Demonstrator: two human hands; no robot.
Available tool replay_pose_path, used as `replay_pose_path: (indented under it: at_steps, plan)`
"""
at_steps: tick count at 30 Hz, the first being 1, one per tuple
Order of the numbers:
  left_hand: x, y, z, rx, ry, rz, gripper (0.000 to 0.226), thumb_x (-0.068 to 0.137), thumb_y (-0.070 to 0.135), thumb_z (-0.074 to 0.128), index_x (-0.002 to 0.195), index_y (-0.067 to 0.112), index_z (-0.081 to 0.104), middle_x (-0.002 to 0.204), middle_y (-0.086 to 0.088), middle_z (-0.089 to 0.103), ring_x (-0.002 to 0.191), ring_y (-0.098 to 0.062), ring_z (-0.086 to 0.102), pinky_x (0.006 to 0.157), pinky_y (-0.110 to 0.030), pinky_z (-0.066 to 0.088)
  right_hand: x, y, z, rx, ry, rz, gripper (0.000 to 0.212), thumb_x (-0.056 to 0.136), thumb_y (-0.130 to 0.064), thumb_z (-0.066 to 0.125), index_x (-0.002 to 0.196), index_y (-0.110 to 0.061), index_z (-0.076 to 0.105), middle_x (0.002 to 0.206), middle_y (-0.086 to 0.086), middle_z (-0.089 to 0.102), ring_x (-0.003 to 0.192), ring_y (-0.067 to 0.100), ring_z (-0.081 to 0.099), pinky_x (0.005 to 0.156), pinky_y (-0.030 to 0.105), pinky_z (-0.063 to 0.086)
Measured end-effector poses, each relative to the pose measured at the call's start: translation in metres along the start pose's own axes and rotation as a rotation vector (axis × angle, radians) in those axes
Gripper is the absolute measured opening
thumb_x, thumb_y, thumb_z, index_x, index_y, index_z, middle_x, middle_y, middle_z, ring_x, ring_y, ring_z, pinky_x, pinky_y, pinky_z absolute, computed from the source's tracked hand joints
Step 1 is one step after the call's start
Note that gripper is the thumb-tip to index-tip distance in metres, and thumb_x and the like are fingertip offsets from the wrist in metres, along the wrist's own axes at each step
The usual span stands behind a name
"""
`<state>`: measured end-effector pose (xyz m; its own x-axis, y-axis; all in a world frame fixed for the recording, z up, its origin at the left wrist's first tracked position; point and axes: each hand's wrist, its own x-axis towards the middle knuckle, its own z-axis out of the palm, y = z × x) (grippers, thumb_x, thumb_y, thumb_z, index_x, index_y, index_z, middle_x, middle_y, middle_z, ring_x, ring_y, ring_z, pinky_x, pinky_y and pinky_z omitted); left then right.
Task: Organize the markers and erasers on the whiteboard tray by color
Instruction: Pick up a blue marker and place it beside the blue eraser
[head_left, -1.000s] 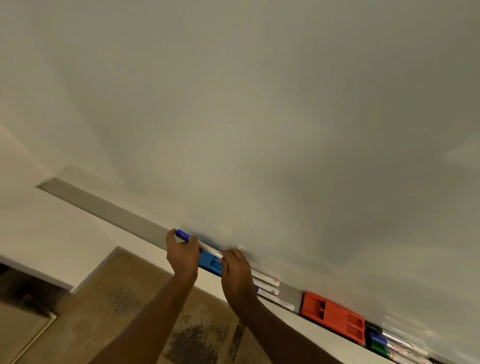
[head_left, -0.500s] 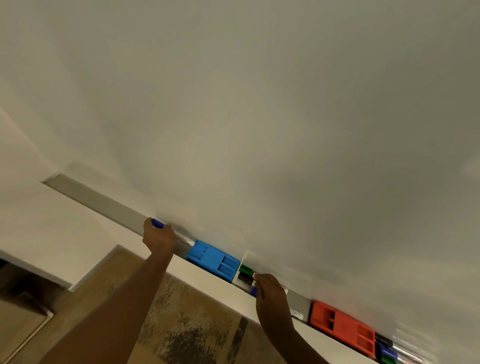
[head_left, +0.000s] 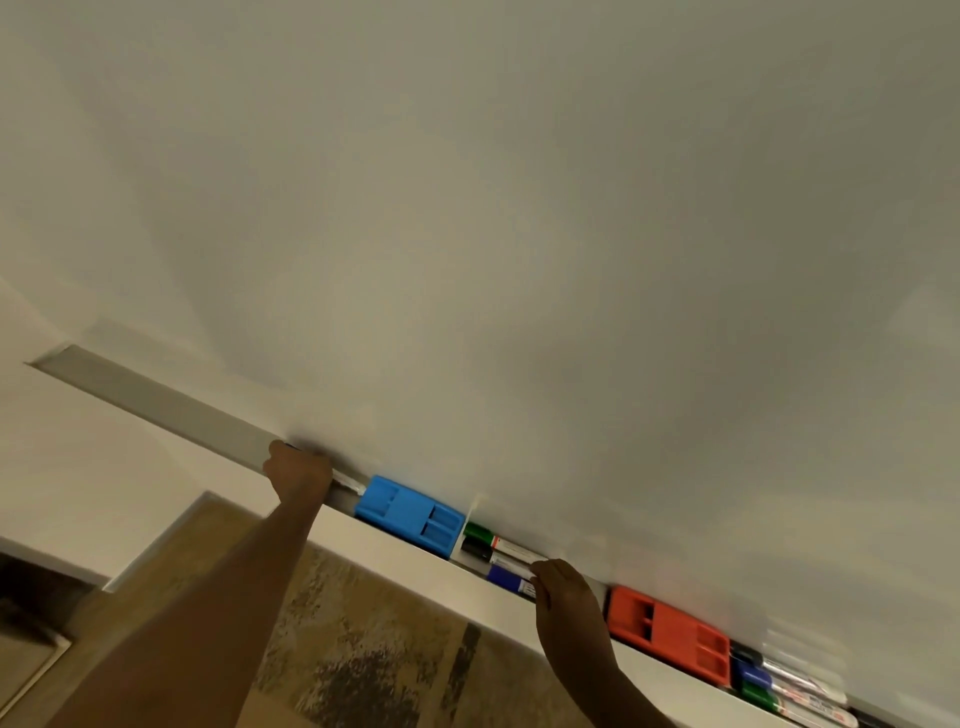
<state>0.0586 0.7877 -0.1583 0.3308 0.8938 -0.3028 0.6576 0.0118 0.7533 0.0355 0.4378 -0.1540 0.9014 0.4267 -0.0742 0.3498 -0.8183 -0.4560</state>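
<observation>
A grey whiteboard tray (head_left: 156, 402) runs from upper left to lower right. My left hand (head_left: 297, 470) is closed on a blue-capped marker (head_left: 347, 480) lying in the tray just left of a blue eraser (head_left: 410, 514). Right of that eraser lie a green marker (head_left: 485, 535), a black marker (head_left: 480, 550) and a blue marker (head_left: 511, 578). My right hand (head_left: 563, 592) rests on the ends of these three, fingers curled on the blue one. An orange-red eraser (head_left: 670, 631) follows, then more markers (head_left: 779, 686).
The whiteboard (head_left: 519, 234) fills most of the view above the tray. A white ledge (head_left: 395, 553) runs along the tray's front. Below are a patterned brown floor (head_left: 374, 649) and a pale wall (head_left: 78, 467) at the left.
My left hand carried the blue-capped marker left and down into the tray, beside the blue eraser. My right hand let go of it and moved right onto the three markers.
</observation>
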Motion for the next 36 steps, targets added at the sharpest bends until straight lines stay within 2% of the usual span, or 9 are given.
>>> replay_pose_path:
  at_steps: [2,5,6,9,12,15,19,25,36]
  plan:
    - [0.000,0.001,-0.001,0.101,-0.029,0.043,0.039,0.084,0.006,0.060,0.114,-0.012,0.044,0.120,-0.035,0.050,0.110,-0.049,0.050,0.091,-0.048,0.044,-0.001,0.002,0.000,-0.019,-0.012,-0.001,0.022,0.090,-0.007,0.057,0.110,-0.014,0.064,0.106,0.006,0.066,0.098,0.019,0.059,0.086,0.027,0.048]
    - [-0.001,0.002,-0.005,0.179,-0.053,0.053,0.035,0.084,0.010,0.057,0.111,-0.011,0.049,0.115,-0.032,0.054,0.105,-0.046,0.054,0.069,-0.038,0.042,-0.003,0.005,0.002,-0.074,-0.046,-0.024,0.019,0.092,-0.014,0.056,0.109,-0.018,0.063,0.108,0.002,0.067,0.099,0.017,0.057,0.086,0.027,0.047]
    - [-0.002,0.001,-0.006,0.241,-0.049,0.093,0.032,0.087,0.012,0.055,0.109,-0.010,0.051,0.113,-0.030,0.055,0.104,-0.044,0.054,0.070,-0.038,0.043,-0.004,0.007,0.003,-0.086,-0.055,-0.029,0.020,0.092,-0.015,0.055,0.110,-0.018,0.063,0.109,0.001,0.067,0.100,0.016,0.057,0.087,0.027,0.047]
    - [-0.009,0.001,-0.006,0.382,0.035,0.163,0.033,0.097,0.026,0.038,0.111,0.002,0.054,0.114,-0.014,0.057,0.105,-0.026,0.055,0.096,-0.032,0.038,-0.006,0.012,0.006,-0.130,-0.082,-0.034,0.021,0.094,-0.018,0.053,0.113,-0.019,0.061,0.113,-0.001,0.065,0.103,0.014,0.056,0.090,0.025,0.044]
    - [-0.014,-0.001,-0.004,0.457,0.089,0.127,0.038,0.097,0.032,0.035,0.116,0.002,0.047,0.115,-0.012,0.054,0.104,-0.025,0.056,0.099,-0.033,0.034,-0.005,0.016,0.009,-0.166,-0.106,-0.037,0.023,0.094,-0.020,0.052,0.116,-0.021,0.059,0.117,-0.002,0.063,0.106,0.013,0.054,0.093,0.025,0.042]
    - [-0.026,-0.004,-0.001,0.168,0.107,0.032,0.042,0.087,0.023,0.056,0.115,-0.003,0.041,0.117,-0.025,0.048,0.105,-0.041,0.053,0.086,-0.042,0.042,-0.004,0.019,0.011,-0.190,-0.112,-0.057,0.024,0.094,-0.020,0.053,0.118,-0.020,0.059,0.119,-0.001,0.062,0.108,0.013,0.053,0.095,0.026,0.042]
    - [-0.047,-0.008,0.007,-0.046,0.134,0.093,0.044,0.086,0.014,0.063,0.119,-0.006,0.042,0.123,-0.026,0.041,0.104,-0.040,0.054,0.092,-0.042,0.047,-0.003,0.020,0.014,-0.223,-0.122,-0.088,0.026,0.094,-0.021,0.054,0.119,-0.020,0.058,0.120,0.001,0.061,0.108,0.016,0.054,0.094,0.029,0.044]
    - [-0.078,-0.017,0.016,-0.080,0.109,0.143,0.042,0.089,0.013,0.060,0.124,-0.003,0.045,0.128,-0.024,0.040,0.102,-0.038,0.056,0.090,-0.045,0.050,-0.002,0.023,0.015,-0.216,-0.149,-0.091,0.030,0.096,-0.023,0.050,0.125,-0.021,0.053,0.127,0.000,0.056,0.115,0.016,0.049,0.096,0.031,0.040]
    - [-0.108,-0.017,0.019,-0.039,0.061,0.164,0.039,0.089,0.014,0.060,0.122,-0.003,0.047,0.120,-0.022,0.047,0.100,-0.033,0.056,0.085,-0.044,0.053,0.001,0.032,0.013,-0.235,-0.219,-0.078,0.034,0.095,-0.018,0.051,0.129,-0.020,0.048,0.131,0.002,0.050,0.118,0.018,0.045,0.096,0.032,0.037]
